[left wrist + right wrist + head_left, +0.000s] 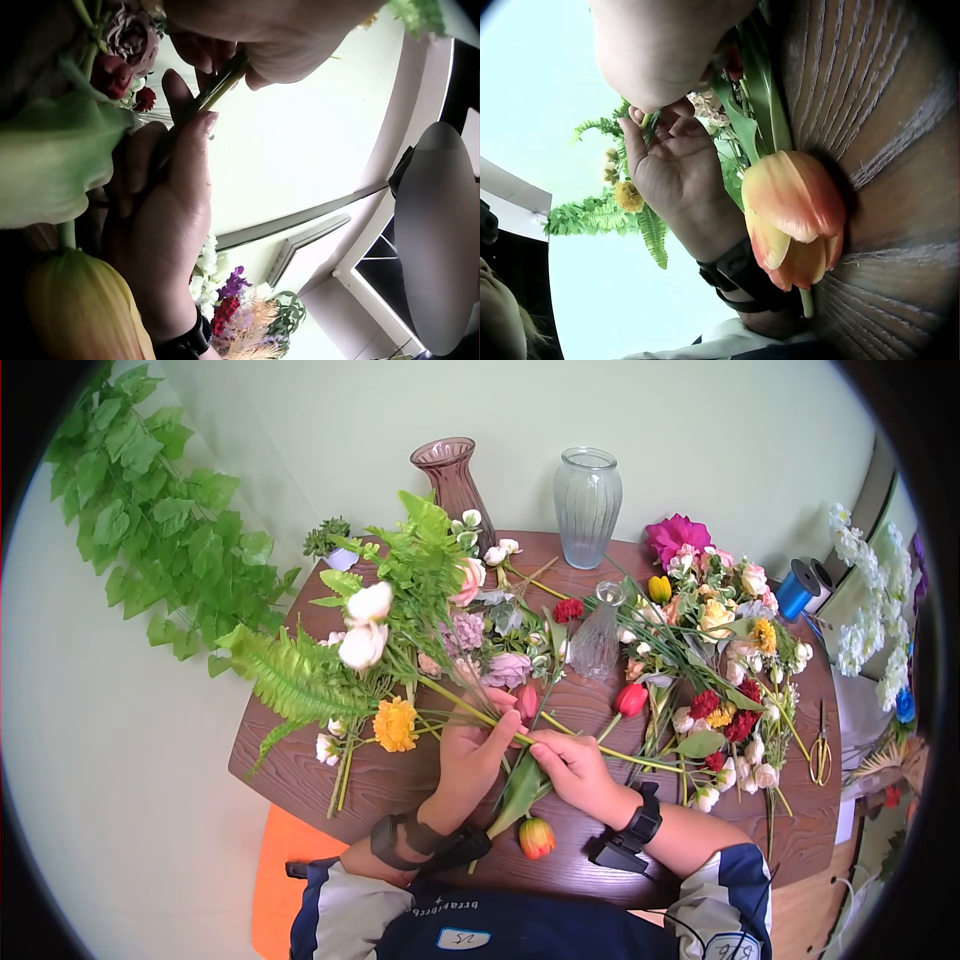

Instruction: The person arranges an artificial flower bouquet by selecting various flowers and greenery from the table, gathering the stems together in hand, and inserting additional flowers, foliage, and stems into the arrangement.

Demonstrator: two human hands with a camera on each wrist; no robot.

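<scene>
My left hand (470, 745) grips a bunch of flower stems (450, 695) over the front of the table. Fern fronds (300, 680), white blooms (365, 630) and a yellow flower (396, 724) fan out to its left. Close beside it, my right hand (578, 770) pinches the stems' lower part (640, 762), whose ends stick out to the right. In the left wrist view, the right thumb and fingers (196, 146) close around the green stems. An orange-yellow tulip (795, 214) lies on the wood below both hands, its broad leaf (518, 800) reaching up between the wrists.
A clear glass vase (597, 632) stands beyond the hands among loose flowers. Behind are a mauve vase (455, 485) and a ribbed glass vase (588, 510). Mixed flowers (720, 660) pile up at right, near gold-handled scissors (821, 750) and a blue ribbon spool (796, 592).
</scene>
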